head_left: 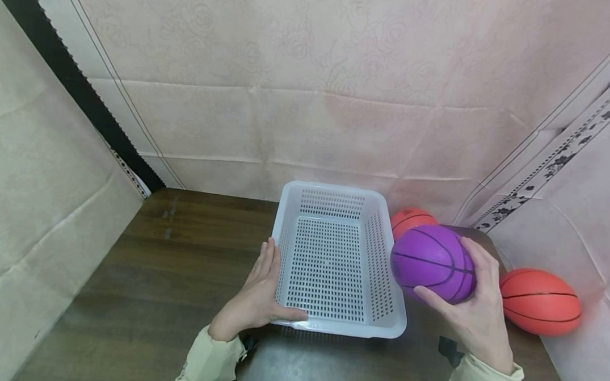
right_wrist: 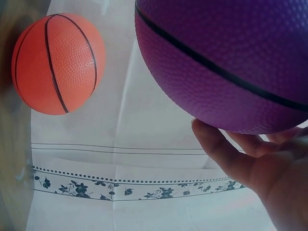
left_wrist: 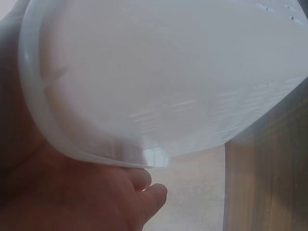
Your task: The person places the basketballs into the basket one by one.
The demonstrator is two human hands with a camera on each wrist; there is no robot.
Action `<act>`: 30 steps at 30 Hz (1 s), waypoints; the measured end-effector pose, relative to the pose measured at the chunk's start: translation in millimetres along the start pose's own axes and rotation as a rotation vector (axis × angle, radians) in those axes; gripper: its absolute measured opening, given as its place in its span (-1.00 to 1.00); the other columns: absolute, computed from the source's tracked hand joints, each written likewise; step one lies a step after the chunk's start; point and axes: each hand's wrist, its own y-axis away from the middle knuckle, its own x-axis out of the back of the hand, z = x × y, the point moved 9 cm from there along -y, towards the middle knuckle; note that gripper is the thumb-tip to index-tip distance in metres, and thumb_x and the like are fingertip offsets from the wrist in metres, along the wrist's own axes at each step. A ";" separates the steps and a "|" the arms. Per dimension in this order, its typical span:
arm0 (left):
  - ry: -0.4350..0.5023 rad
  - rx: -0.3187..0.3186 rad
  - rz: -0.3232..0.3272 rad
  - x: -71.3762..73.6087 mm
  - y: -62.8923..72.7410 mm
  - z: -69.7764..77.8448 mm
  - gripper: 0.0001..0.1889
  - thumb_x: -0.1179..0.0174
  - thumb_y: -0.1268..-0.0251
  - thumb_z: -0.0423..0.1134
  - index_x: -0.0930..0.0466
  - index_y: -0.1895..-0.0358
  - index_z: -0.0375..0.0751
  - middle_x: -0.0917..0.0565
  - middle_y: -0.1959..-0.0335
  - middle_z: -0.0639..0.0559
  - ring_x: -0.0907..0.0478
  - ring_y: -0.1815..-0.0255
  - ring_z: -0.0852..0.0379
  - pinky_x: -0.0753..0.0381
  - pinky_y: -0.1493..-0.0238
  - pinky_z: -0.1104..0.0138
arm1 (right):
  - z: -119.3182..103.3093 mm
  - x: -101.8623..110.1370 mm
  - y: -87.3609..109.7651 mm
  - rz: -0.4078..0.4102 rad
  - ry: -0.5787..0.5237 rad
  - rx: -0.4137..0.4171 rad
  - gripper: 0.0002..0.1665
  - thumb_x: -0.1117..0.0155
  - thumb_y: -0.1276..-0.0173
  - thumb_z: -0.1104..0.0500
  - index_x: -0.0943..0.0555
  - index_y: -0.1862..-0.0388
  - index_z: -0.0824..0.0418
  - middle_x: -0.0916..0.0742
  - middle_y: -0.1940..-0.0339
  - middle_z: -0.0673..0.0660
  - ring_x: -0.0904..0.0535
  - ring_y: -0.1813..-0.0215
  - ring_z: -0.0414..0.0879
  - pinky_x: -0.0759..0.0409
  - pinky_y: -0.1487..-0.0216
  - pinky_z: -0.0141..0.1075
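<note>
Clearly gripped, a purple toy basketball [head_left: 432, 265] sits in a person's right hand [head_left: 483, 315], the thumb on its near side and the fingers curled round its right side. Being round, the ball has no long axis; one dark seam runs roughly left to right, sloping slightly down, and meets another near the fingers. It is just right of a white plastic slotted basket [head_left: 350, 329], by the basket's right rim.

The left hand [head_left: 257, 290] is spread at the basket's near left corner: its fingers lie straight along the left side, pointing away from the person, while the thumb reaches rightward over the near rim. The rectangular basket's long axis runs from near to far, the far end leaning slightly left, with its open top facing up.

Farther out, one orange-red toy basketball shows partly behind the purple one, and a second orange-red toy basketball [head_left: 540, 303] lies at the right edge of the brown wood-grain table [head_left: 193, 288]. Pale cloth [head_left: 341, 61] hangs around it, with a dark floral border [head_left: 559, 162] at right.
</note>
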 end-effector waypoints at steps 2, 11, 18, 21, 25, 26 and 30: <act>-0.002 0.001 0.002 0.1 0.1 -0.2 0.54 -0.45 0.33 0.42 0.43 -0.52 -0.34 0.60 -0.52 -0.04 0.65 -0.52 0.04 0.29 -0.47 -0.07 | -4.9 -0.5 0.1 -0.004 0.001 0.001 0.33 -0.71 0.42 0.41 -0.32 -0.46 0.07 -0.40 -0.38 0.11 -0.28 -0.29 -0.28 -0.27 -0.15 -0.54; 0.000 -0.003 0.002 0.2 0.5 0.7 0.53 -0.45 0.33 0.41 0.43 -0.52 -0.34 0.61 -0.51 -0.03 0.64 -0.52 0.02 0.30 -0.47 -0.07 | 3.4 -3.4 0.9 -0.013 0.004 0.018 0.37 -0.74 0.46 0.38 -0.31 -0.47 0.04 -0.39 -0.39 0.05 -0.30 -0.28 -0.28 -0.27 -0.16 -0.54; -0.002 -0.001 0.003 0.5 1.0 0.4 0.54 -0.45 0.33 0.41 0.43 -0.52 -0.33 0.62 -0.51 -0.02 0.62 -0.53 -0.01 0.28 -0.47 -0.09 | 18.7 -7.8 1.3 -0.037 0.013 -0.031 0.41 -0.77 0.47 0.33 -0.29 -0.48 -0.09 -0.36 -0.41 -0.05 -0.30 -0.29 -0.28 -0.27 -0.17 -0.53; -0.004 -0.002 0.001 0.2 1.2 0.2 0.53 -0.46 0.33 0.41 0.44 -0.52 -0.33 0.63 -0.51 -0.01 0.63 -0.53 0.00 0.28 -0.47 -0.09 | 30.8 -9.9 1.2 -0.041 0.022 -0.033 0.44 -0.79 0.50 0.29 -0.28 -0.48 -0.14 -0.35 -0.42 -0.09 -0.30 -0.30 -0.28 -0.27 -0.17 -0.52; -0.001 -0.001 -0.002 -0.2 1.3 0.1 0.53 -0.46 0.32 0.40 0.45 -0.52 -0.32 0.63 -0.51 -0.01 0.64 -0.52 0.01 0.29 -0.47 -0.09 | 26.5 -10.7 1.1 -0.047 0.023 -0.037 0.44 -0.79 0.49 0.29 -0.28 -0.48 -0.13 -0.35 -0.42 -0.11 -0.30 -0.30 -0.28 -0.27 -0.17 -0.52; 0.001 0.001 -0.004 -0.3 1.3 0.0 0.53 -0.46 0.32 0.40 0.45 -0.52 -0.32 0.64 -0.51 0.00 0.65 -0.52 0.02 0.30 -0.47 -0.09 | 22.8 -10.6 1.0 -0.049 0.021 -0.036 0.43 -0.78 0.48 0.30 -0.28 -0.48 -0.11 -0.35 -0.42 -0.10 -0.30 -0.30 -0.28 -0.27 -0.17 -0.52; 0.011 0.002 -0.005 -0.4 1.3 -0.1 0.53 -0.47 0.31 0.39 0.46 -0.52 -0.31 0.64 -0.51 0.01 0.67 -0.51 0.06 0.31 -0.46 -0.10 | 2.5 -10.0 0.9 -0.051 0.004 -0.015 0.37 -0.75 0.44 0.34 -0.30 -0.48 -0.02 -0.36 -0.41 -0.02 -0.30 -0.29 -0.29 -0.26 -0.16 -0.52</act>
